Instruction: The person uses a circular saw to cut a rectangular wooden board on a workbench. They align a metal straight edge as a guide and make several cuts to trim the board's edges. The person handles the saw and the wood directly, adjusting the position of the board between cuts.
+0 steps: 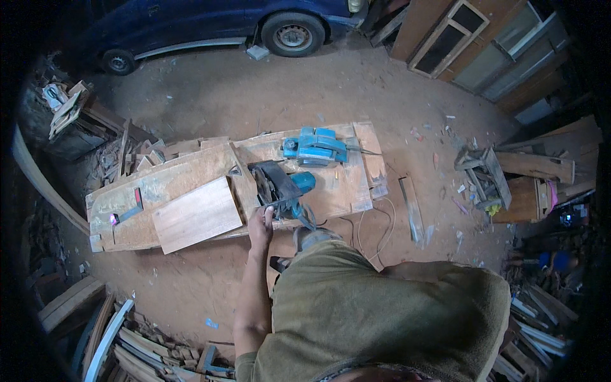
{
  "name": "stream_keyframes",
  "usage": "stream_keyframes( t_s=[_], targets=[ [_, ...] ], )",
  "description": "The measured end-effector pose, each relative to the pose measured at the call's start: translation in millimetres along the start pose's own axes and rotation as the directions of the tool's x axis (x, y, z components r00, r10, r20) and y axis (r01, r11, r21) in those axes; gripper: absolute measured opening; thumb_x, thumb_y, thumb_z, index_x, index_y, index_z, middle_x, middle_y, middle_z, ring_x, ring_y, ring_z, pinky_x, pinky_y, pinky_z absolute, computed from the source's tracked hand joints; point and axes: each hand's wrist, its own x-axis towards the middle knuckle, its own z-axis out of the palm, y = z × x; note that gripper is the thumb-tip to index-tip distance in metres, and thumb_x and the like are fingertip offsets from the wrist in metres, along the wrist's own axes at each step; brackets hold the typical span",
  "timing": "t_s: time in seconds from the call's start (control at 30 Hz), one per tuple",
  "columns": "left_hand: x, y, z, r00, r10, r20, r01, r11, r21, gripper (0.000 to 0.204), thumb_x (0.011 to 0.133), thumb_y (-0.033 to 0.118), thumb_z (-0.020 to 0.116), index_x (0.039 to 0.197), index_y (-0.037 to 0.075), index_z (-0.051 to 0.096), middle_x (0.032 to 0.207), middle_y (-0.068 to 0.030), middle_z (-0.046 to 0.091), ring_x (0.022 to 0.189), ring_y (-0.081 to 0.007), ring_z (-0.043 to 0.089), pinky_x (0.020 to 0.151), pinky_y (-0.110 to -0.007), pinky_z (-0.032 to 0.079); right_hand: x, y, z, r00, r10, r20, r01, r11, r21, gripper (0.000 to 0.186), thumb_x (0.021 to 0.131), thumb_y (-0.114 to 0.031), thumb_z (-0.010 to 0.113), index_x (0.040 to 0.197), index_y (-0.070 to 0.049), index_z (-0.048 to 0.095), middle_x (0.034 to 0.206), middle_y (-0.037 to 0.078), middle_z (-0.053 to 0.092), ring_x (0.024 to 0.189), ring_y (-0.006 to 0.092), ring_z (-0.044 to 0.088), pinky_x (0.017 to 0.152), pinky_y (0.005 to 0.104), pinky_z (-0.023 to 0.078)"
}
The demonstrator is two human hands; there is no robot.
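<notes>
- Wooden boards [67,114] lie in a rough stack at my far left, beyond the end of the desk [181,169], a low, dusty wooden one that runs across in front of me.
- On the desk's left part I have a square [132,211], its blade greyish and its other end marked with red, lying flat.
- Next comes a pale wooden panel [197,216], set at a slant, one corner jutting just past the desk's near edge.
- Farther off, beyond the desk, a dark blue vehicle [203,25] stands on the earthen floor.
- My left hand [259,226] is clamped on the near edge of the circular saw; my right is out of sight, so I cannot tell what it does.
- That circular saw [280,184], dark with a blue motor housing, sits on the desk just right of the panel, beside a narrow wooden strip [243,188].
- Behind it and to the right, a blue power tool [316,148] rests on the desk, well apart from my hand.
- Past the desk's right end, a plank [412,210] lies on the floor.
- Farthest right, I see a small wooden frame [487,181] among more timber.
</notes>
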Motion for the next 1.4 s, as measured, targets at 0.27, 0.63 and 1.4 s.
stream_keyframes(
  t_s=[0.27,0.63,1.4],
  targets=[
    [0,7,-6,0.997,0.073,-0.006,-0.074,0.995,-0.073,0.035,0.106,0.029,0.055,0.092,-0.001,0.066,0.086,-0.0228,0.062,0.081,-0.0412,0.06,0.073,-0.045,0.047,12,-16,-13,1.0,-0.009,0.018,0.009,1.0,-0.012,0.03,0.1,-0.027,0.049,0.101,-0.006,0.071,0.076,0.004,0.065,0.07,0.0177,0.06,0.059,0.0377,0.045],
    [4,4,0,0.999,0.018,0.047,-0.013,0.995,-0.094,0.037,0.106,0.032,0.055,0.097,-0.002,0.065,0.091,-0.0234,0.062,0.085,-0.0407,0.061,0.078,-0.046,0.047,89,-78,-51,0.977,-0.215,0.013,0.215,0.974,-0.071,0.033,0.1,-0.03,0.048,0.099,-0.007,0.072,0.072,0.002,0.062,0.064,0.0155,0.058,0.054,0.0364,0.044],
    [4,-2,21,0.993,0.062,-0.103,-0.054,0.996,0.075,0.036,0.102,0.035,0.06,0.085,0.003,0.062,0.085,-0.0199,0.063,0.077,-0.0429,0.062,0.066,-0.051,0.048,45,-386,-9,0.879,-0.434,-0.196,0.475,0.773,0.42,0.046,0.104,-0.045,0.059,0.1,0.0,0.063,0.08,0.01,0.071,0.061,0.0181,0.068,0.053,0.0336,0.055]
  ],
)
